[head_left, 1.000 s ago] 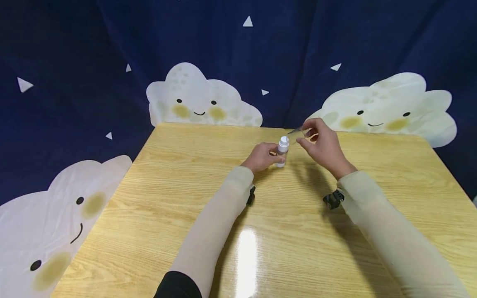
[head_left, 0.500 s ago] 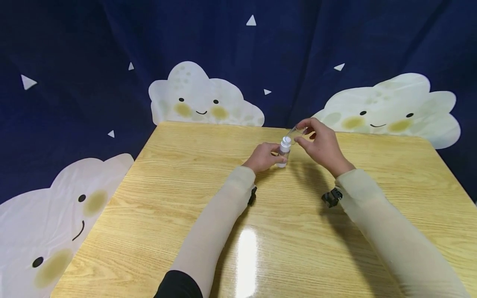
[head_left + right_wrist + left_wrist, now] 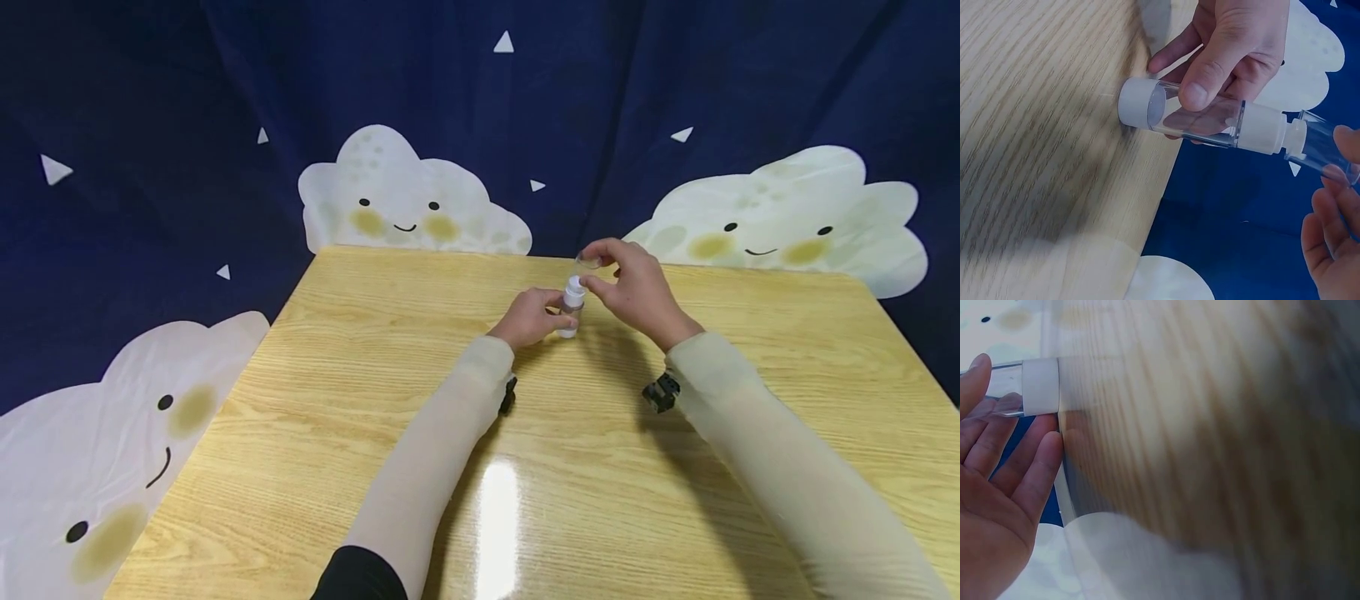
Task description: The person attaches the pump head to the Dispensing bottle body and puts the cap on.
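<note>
A small clear pump bottle (image 3: 574, 297) with a white base, white collar and white pump head stands upright on the wooden table. My left hand (image 3: 527, 317) holds it round its clear body, thumb in front. In the left wrist view, its white base (image 3: 1041, 387) touches the tabletop. My right hand (image 3: 633, 285) pinches a clear cap (image 3: 1319, 147) between thumb and fingers, right above the bottle. From the right wrist view, the cap's mouth lies over the tip of the pump head (image 3: 1295, 136), slightly tilted to the bottle.
The wooden table (image 3: 360, 375) reaches back to a dark blue curtain (image 3: 450, 75) printed with white clouds. The bottle stands near the table's far edge. A small black device (image 3: 661, 392) sits at my right wrist.
My right hand has moved left with the clear cap, from beside the pump head to above it, and the cap has turned more upright. My left hand keeps its grip on the bottle.
</note>
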Demonstrator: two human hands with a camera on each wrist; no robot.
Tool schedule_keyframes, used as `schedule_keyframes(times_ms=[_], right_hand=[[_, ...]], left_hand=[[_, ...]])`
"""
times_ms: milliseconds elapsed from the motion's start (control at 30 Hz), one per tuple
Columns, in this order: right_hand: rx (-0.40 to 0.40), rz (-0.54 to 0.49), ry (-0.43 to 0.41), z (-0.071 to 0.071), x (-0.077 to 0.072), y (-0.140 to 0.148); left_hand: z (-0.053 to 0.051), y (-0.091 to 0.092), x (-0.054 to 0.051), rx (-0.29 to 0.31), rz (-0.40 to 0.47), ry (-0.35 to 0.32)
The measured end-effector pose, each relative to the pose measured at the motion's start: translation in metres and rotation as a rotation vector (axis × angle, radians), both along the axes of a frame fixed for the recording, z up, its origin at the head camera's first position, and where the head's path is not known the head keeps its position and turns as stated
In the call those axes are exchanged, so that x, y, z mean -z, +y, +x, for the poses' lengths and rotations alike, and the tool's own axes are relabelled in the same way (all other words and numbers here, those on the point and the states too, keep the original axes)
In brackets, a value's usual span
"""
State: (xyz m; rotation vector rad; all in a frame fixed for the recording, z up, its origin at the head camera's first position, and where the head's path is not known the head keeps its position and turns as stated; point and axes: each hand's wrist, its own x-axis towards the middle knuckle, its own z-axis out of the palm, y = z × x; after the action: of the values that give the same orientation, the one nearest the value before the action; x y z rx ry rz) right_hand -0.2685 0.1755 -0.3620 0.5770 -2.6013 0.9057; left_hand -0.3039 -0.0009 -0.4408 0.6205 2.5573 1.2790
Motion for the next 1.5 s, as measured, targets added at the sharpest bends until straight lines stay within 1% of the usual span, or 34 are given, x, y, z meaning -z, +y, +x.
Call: schedule_keyframes(times_ms=[200, 433, 600, 667, 867, 1067, 1133, 1333, 1500], right_hand=[[-0.005, 0.024, 0.014, -0.002, 0.004, 0.0], [-0.017, 0.026, 0.006, -0.003, 0.008, 0.001], [-0.011, 0.041, -0.014, -0.003, 0.011, 0.0], [-0.011, 0.052, -0.024, -0.003, 0.012, 0.0], [-0.014, 0.075, -0.046, -0.004, 0.016, -0.001], [-0.013, 0.078, -0.072, -0.005, 0.019, -0.001], [-0.016, 0.077, -0.069, -0.006, 0.02, -0.001], [-0.023, 0.064, -0.076, -0.007, 0.024, -0.002], [-0.008, 0.054, -0.105, -0.007, 0.022, -0.002]], left_hand=[[0.001, 0.0, 0.0, -0.003, 0.013, -0.001], [0.002, 0.001, -0.001, -0.009, 0.011, 0.005], [0.004, 0.0, -0.001, -0.021, 0.015, -0.024], [0.004, 0.0, 0.0, -0.021, 0.018, -0.026], [0.002, 0.0, 0.002, -0.005, 0.012, 0.01], [0.0, 0.0, 0.002, 0.007, 0.013, 0.005], [-0.001, 0.0, 0.001, 0.008, 0.01, 0.004], [0.0, -0.001, 0.003, 0.003, 0.017, -0.019], [-0.001, -0.001, 0.002, 0.015, 0.012, -0.01]])
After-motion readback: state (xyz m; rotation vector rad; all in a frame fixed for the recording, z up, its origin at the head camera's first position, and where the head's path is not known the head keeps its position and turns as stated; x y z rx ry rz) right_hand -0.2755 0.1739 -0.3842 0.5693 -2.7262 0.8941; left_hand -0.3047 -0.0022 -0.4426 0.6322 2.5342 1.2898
